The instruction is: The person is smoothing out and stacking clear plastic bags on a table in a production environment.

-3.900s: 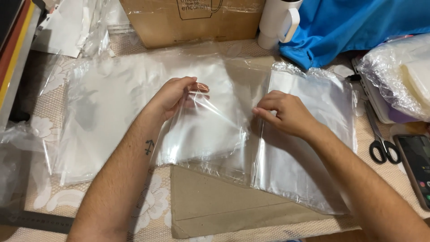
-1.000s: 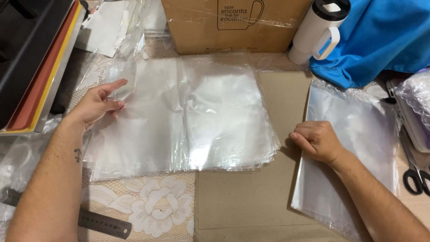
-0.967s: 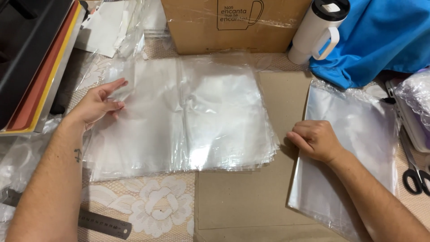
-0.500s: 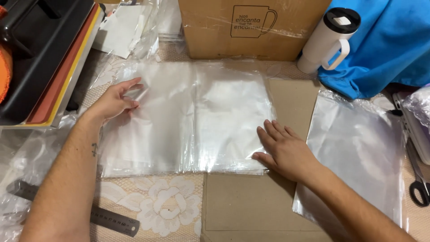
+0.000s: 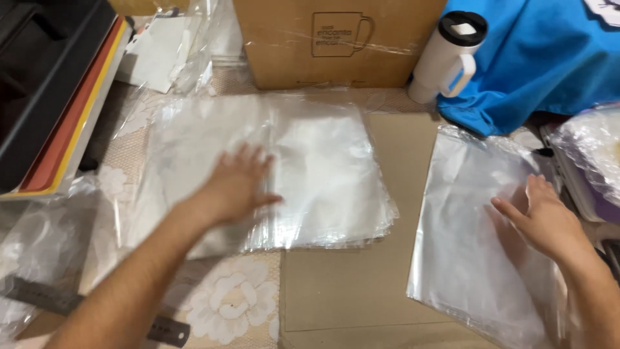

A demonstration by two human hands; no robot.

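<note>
The left hand (image 5: 236,184) lies flat, palm down and fingers spread, on the large stack of clear plastic bags (image 5: 323,174); it pins the stack and grips nothing. The right hand (image 5: 542,216) is also open, fingers loosely extended, resting on the smaller stack of clear plastic bags (image 5: 478,239), with nothing pinched.

Taking the cardboard box (image 5: 336,42) as landmark: the large stack lies just in front of it, its long axis running left to right, parallel to the box face. The smaller stack lies well to the right of that and nearer the person, its long axis running away from the box and slightly tilted. A strip of brown cardboard sheet (image 5: 361,284) shows between the two stacks. A white tumbler (image 5: 445,58) stands just right of the box, against blue fabric (image 5: 549,58).
</note>
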